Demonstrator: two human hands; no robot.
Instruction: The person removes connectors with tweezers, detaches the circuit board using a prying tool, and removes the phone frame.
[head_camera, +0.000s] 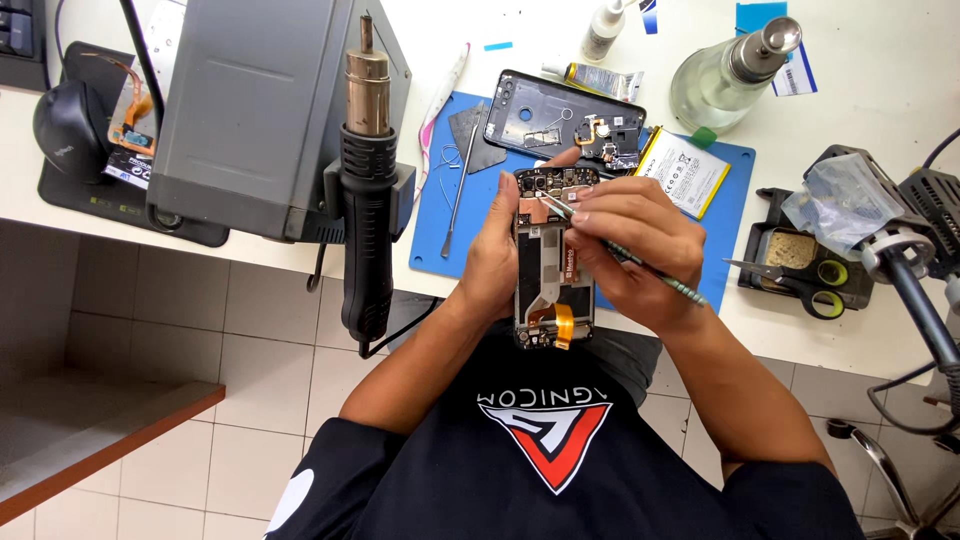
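Head view: left hand (492, 262) clamped along the edge of the opened phone (553, 262), held above the bench (880, 330) edge near the blue mat (436, 215); right hand (630, 250) pinched on tweezers (640, 265), tips at the phone's upper board. Best done with a steady frame grip, light tip pressure, away from the orange flex.

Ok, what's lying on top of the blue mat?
On the blue mat: a back cover, battery, metal pry tool and dark triangular piece. The hands and phone cover its middle.
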